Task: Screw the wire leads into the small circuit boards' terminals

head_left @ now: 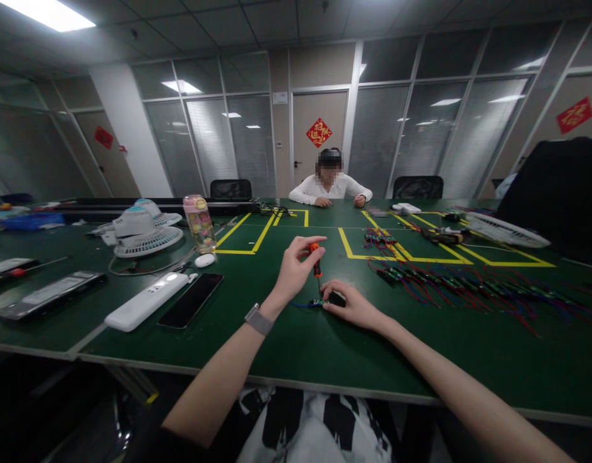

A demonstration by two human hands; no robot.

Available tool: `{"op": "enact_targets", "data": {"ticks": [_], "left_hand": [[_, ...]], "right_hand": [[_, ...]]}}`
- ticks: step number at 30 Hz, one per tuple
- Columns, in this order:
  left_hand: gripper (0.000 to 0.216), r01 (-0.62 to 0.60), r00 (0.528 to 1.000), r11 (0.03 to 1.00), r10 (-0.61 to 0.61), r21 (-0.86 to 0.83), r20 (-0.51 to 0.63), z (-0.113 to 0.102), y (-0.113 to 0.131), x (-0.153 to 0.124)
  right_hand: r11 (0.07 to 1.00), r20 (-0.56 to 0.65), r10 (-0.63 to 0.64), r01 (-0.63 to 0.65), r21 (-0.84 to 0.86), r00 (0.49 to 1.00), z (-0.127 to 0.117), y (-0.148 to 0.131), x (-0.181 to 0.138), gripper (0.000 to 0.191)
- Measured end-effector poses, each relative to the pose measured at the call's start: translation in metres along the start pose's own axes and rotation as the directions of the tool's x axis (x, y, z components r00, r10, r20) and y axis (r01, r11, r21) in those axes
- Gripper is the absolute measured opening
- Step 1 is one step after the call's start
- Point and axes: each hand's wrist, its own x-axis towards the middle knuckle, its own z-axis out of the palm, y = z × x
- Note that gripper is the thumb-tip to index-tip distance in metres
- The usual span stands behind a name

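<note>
At my twelve o'clock, my left hand (298, 260) grasps the screwdriver (317, 262) upright over the board (317, 303); my right hand (356, 309) holds that board from its three o'clock. I'd judge it light, stiff, fragile: grip edges only.

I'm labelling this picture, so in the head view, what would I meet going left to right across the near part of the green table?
Silver-and-black flat device, white power strip, black phone, left hand, orange-and-black screwdriver, right hand, wired circuit boards.
</note>
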Motion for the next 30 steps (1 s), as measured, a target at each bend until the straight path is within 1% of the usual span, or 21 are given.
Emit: {"op": "enact_targets", "data": {"ticks": [1,4,5,6,9,10,11,14,15,19,20,24,25,26,30], "left_hand": [[0.027,-0.002,1.000,1.000,0.002,-0.008,0.018,-0.0002,0.0003,0.0001],[0.032,0.051,0.990,0.993,-0.036,-0.106,0.140,-0.0009,0.0017,0.0010],[0.032,0.067,0.987,0.991,-0.048,-0.120,0.152,-0.0011,0.0019,0.0013],[0.031,0.071,0.989,0.991,-0.056,-0.113,0.136,-0.0012,0.0019,0.0016],[0.028,0.040,0.999,0.999,-0.039,-0.032,0.021,-0.0013,0.0011,0.0017],[0.027,0.029,1.000,0.999,-0.029,-0.019,0.009,-0.0013,0.0009,0.0017],[0.027,0.024,0.999,0.999,-0.024,-0.026,0.024,-0.0013,0.0008,0.0015],[0.033,0.052,0.991,0.992,-0.037,-0.117,0.129,-0.0002,0.0013,0.0007],[0.033,0.063,0.989,0.989,-0.044,-0.132,0.142,0.0005,0.0015,0.0003],[0.028,0.033,0.998,0.997,-0.030,-0.073,0.051,0.0020,0.0025,-0.0007],[0.027,0.029,0.999,0.997,-0.026,-0.069,0.048,0.0017,0.0027,-0.0006],[0.032,0.079,0.988,0.986,-0.057,-0.147,0.146,-0.0004,0.0028,0.0003],[0.032,0.086,0.987,0.984,-0.063,-0.154,0.150,-0.0003,0.0025,0.0002],[0.032,0.083,0.989,0.986,-0.064,-0.143,0.135,0.0001,0.0021,-0.0001],[0.026,0.014,1.000,1.000,-0.014,-0.020,0.004,0.0027,0.0009,-0.0019]], "right_hand": [[1.000,-0.002,0.000,0.000,0.000,1.000,-0.0001,0.0000,0.0000,0.006],[1.000,-0.003,-0.008,0.008,0.002,1.000,-0.0002,0.0001,-0.0002,0.007],[1.000,-0.002,-0.009,0.009,0.003,1.000,-0.0003,0.0003,-0.0002,0.007],[1.000,0.001,-0.008,0.008,0.003,1.000,-0.0003,0.0006,-0.0002,0.007],[1.000,0.006,-0.002,0.002,0.004,1.000,-0.0002,0.0016,-0.0002,0.006],[1.000,0.007,-0.003,0.003,0.003,1.000,-0.0001,0.0019,-0.0002,0.005],[1.000,0.008,-0.005,0.005,0.003,1.000,0.0000,0.0021,-0.0002,0.005],[1.000,0.009,-0.012,0.012,0.002,1.000,-0.0001,0.0015,-0.0004,0.005],[1.000,0.009,-0.012,0.012,0.002,1.000,-0.0002,0.0009,-0.0004,0.005],[1.000,0.012,-0.012,0.013,-0.003,1.000,-0.0006,-0.0012,-0.0003,0.005],[1.000,0.013,-0.013,0.013,-0.006,1.000,-0.0005,-0.0013,-0.0002,0.004],[1.000,0.006,-0.018,0.018,-0.006,1.000,0.0006,0.0006,0.0002,0.004],[1.000,0.003,-0.020,0.020,-0.004,1.000,0.0009,0.0011,0.0002,0.004],[1.000,0.000,-0.020,0.020,-0.003,1.000,0.0012,0.0016,0.0002,0.005],[1.000,-0.001,-0.016,0.016,-0.006,1.000,0.0016,0.0022,0.0000,0.005]]}}
